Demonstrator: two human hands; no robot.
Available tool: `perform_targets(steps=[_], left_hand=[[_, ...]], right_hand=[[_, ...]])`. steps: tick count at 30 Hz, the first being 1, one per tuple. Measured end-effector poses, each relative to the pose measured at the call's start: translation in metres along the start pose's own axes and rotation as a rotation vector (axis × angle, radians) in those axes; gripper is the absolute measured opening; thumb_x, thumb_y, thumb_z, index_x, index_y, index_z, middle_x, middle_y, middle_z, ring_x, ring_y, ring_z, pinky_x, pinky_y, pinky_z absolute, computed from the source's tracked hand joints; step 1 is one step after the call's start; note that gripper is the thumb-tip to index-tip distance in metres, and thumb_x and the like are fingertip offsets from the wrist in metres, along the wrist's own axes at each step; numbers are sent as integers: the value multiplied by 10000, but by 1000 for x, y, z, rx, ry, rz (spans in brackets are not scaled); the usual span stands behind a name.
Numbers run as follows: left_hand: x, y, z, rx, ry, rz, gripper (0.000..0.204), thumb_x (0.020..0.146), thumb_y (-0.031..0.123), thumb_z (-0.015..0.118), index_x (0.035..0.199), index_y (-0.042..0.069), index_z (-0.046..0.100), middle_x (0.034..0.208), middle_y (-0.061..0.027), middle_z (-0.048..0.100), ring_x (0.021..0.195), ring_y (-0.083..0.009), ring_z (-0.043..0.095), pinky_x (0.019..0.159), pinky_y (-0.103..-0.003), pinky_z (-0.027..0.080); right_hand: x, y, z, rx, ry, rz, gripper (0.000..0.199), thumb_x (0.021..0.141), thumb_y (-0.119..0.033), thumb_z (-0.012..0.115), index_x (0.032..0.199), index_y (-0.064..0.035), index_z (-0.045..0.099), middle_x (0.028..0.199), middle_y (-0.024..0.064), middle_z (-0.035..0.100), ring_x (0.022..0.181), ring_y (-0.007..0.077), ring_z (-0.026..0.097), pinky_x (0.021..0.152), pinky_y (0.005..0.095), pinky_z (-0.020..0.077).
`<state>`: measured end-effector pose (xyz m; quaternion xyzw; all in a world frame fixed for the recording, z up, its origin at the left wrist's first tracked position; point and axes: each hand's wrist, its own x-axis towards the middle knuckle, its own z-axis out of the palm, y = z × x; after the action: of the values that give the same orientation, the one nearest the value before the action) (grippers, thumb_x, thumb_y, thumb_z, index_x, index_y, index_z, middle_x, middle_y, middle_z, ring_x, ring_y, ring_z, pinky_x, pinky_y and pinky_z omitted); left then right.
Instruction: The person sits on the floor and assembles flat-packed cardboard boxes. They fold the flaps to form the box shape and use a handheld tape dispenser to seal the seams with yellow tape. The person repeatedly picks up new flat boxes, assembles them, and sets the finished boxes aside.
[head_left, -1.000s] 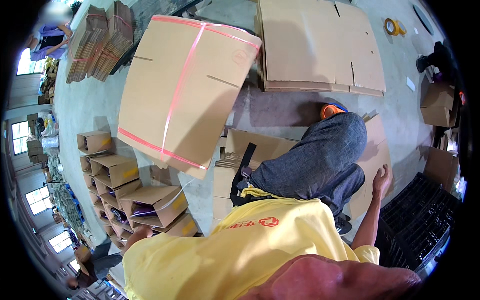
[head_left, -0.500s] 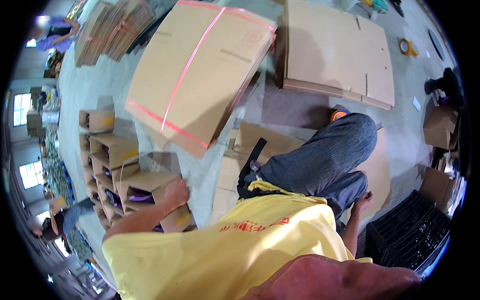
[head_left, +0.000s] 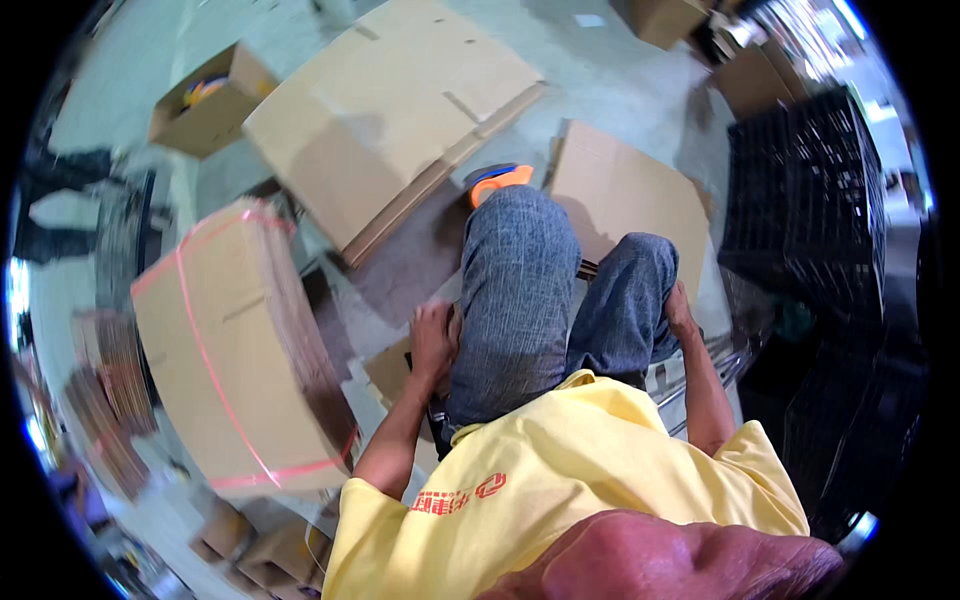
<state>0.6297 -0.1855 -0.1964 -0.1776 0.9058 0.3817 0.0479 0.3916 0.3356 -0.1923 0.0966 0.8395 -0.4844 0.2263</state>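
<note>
My left hand [head_left: 433,338] hangs beside my left thigh with its fingers curled down, above a piece of brown cardboard [head_left: 388,368]. What its fingertips hold, if anything, is hidden. Against the outer side of my right knee rests my right hand [head_left: 681,312], its fingers partly out of sight. Flat cardboard [head_left: 635,195] lies on the floor past my right knee. Just beyond my left knee is an orange and blue tool [head_left: 500,182], apparently a tape dispenser, partly covered by the knee.
A stack of flattened cartons [head_left: 400,110] lies ahead. To the left stands a bundle of flattened cartons [head_left: 225,345] tied with pink strap. An open box [head_left: 212,100] sits at the far left. Black plastic crates [head_left: 800,190] rise on the right; small boxes [head_left: 275,555] stand lower left.
My view and body have turned right, so the carton stacks shift left and the crates come nearer. My left hand has moved from beside the small boxes to my left thigh.
</note>
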Motion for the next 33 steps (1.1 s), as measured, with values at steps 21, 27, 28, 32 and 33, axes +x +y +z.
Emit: perform_targets(steps=[21,27,28,32,33], left_hand=[[3,-9,10,243,-16,-23,678,898,280,734,1474,7,507,1447,-204,542,1354,-401,498,1176,-546,334],[156,77,24,-279,15,104,367,945,101,673,1290,-20,639,1329,-229,611,1276,-418,572,1101,-480,451],[187,88,34,-271,-22,156,371,950,77,658,1306,-22,625,1310,-242,620,1248,-424,595,1086,-464,471],[285,142,102,-335,-110,278,506,969,153,644,1407,-76,535,1443,-251,548,1340,-413,540,1150,-471,435],[299,145,116,-254,-114,236,606,954,174,670,1452,-101,460,1491,-286,493,1367,-440,504,1171,-486,417]], right_hand=[[35,78,-46,-238,357,79,344,996,-215,678,1243,22,645,1092,125,724,1021,218,672,912,348,527],[120,177,-133,-513,622,381,729,998,-388,656,1563,8,421,1514,242,537,1413,363,513,1158,412,411],[138,174,-137,-498,593,379,799,996,-434,646,1606,-1,364,1584,251,470,1475,378,454,1199,419,374],[180,165,-148,-370,530,492,860,1000,-500,622,1632,-10,308,1604,239,457,1464,385,467,1200,437,379],[200,138,-120,-228,446,494,880,997,-514,623,1639,-11,291,1610,233,450,1469,380,459,1200,438,378]])
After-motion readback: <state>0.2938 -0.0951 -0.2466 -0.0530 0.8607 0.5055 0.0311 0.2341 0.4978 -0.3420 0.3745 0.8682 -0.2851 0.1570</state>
